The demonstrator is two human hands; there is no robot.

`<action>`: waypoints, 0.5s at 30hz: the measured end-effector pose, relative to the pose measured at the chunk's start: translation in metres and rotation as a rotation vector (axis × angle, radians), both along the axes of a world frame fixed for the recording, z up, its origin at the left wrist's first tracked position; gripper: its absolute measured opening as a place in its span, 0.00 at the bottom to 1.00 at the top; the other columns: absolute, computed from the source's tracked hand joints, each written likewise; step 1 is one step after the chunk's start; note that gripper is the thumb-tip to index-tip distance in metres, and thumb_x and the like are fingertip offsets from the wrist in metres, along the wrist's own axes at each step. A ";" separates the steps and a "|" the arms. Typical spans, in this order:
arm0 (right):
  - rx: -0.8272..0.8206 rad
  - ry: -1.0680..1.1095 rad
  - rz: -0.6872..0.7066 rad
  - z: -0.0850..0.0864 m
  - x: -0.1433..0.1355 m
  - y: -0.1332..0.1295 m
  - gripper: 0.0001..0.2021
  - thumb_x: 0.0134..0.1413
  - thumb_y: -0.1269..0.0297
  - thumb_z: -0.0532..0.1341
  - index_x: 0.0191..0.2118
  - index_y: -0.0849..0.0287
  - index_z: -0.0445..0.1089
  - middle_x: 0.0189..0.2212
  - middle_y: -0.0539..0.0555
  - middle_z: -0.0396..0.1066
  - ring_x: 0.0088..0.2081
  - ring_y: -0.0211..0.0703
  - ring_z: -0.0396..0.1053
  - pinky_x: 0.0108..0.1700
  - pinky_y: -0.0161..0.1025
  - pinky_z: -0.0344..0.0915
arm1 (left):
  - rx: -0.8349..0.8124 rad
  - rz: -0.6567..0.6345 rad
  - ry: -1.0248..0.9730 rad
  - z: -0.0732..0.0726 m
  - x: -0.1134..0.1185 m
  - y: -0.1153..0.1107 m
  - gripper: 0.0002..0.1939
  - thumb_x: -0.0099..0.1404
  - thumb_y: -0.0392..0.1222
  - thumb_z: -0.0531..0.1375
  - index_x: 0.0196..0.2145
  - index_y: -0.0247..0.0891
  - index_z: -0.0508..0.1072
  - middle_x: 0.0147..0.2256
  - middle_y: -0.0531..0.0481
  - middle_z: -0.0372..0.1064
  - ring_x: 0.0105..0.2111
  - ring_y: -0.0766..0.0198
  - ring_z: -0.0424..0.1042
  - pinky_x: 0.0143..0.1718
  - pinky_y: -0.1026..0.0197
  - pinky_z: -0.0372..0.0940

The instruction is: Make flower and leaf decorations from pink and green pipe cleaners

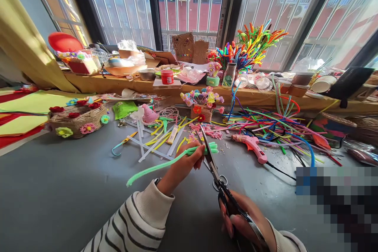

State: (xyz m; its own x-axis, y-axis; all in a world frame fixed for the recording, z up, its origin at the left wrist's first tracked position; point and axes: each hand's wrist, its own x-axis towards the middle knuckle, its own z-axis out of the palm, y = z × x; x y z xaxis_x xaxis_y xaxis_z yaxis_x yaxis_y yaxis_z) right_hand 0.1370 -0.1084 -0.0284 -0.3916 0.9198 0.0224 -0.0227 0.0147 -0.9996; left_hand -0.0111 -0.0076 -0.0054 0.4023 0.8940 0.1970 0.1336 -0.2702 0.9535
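My left hand (183, 165) is closed around a bundle of green pipe cleaners (156, 169). One long end trails out to the left and down, while short folded ends stick out on the right. In my right hand (246, 214) is a pair of large scissors (219, 183) with dark handles. Their blades are parted and point up and away, crossing the short green ends just right of my left fingers. Whether the blades touch the pipe cleaners I cannot tell.
Behind my hands lie white glue sticks (141, 146) and pink scraps. To the right are a pink glue gun (251, 146) with a black cord and a heap of coloured pipe cleaners (277, 126). A flower-trimmed basket (78, 120) sits left; a small flower pot (201, 111) stands ahead.
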 end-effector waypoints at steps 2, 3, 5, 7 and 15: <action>0.008 -0.008 -0.002 0.000 0.001 0.000 0.21 0.36 0.44 0.52 0.23 0.60 0.53 0.14 0.46 0.52 0.17 0.33 0.54 0.24 0.37 0.58 | 0.002 0.000 -0.002 0.001 0.000 -0.001 0.16 0.56 0.47 0.47 0.17 0.36 0.58 0.12 0.58 0.52 0.14 0.74 0.52 0.18 0.69 0.51; 0.011 -0.010 -0.003 0.000 0.001 0.001 0.21 0.36 0.44 0.52 0.23 0.60 0.53 0.13 0.46 0.52 0.17 0.33 0.54 0.23 0.37 0.58 | 0.008 0.001 -0.001 0.002 0.001 -0.001 0.16 0.56 0.46 0.47 0.17 0.36 0.58 0.12 0.58 0.52 0.14 0.74 0.52 0.19 0.69 0.51; 0.012 -0.010 -0.004 -0.001 0.001 0.001 0.20 0.35 0.44 0.52 0.22 0.60 0.53 0.13 0.46 0.52 0.17 0.33 0.53 0.23 0.36 0.58 | 0.025 0.001 0.004 0.004 0.001 -0.002 0.16 0.57 0.46 0.46 0.15 0.36 0.57 0.12 0.58 0.52 0.14 0.74 0.53 0.20 0.68 0.52; 0.015 -0.012 -0.004 -0.003 0.001 0.001 0.20 0.36 0.45 0.52 0.23 0.60 0.53 0.14 0.46 0.52 0.17 0.32 0.53 0.23 0.36 0.58 | 0.039 -0.006 0.011 0.007 0.001 -0.003 0.17 0.58 0.45 0.45 0.15 0.36 0.56 0.12 0.57 0.52 0.15 0.73 0.53 0.21 0.68 0.52; -0.011 0.014 -0.009 -0.004 0.000 0.001 0.22 0.34 0.44 0.53 0.23 0.60 0.53 0.14 0.46 0.52 0.16 0.31 0.53 0.21 0.36 0.58 | 0.038 -0.019 0.056 0.007 0.001 -0.003 0.18 0.58 0.44 0.45 0.14 0.36 0.57 0.11 0.58 0.51 0.15 0.73 0.52 0.20 0.69 0.51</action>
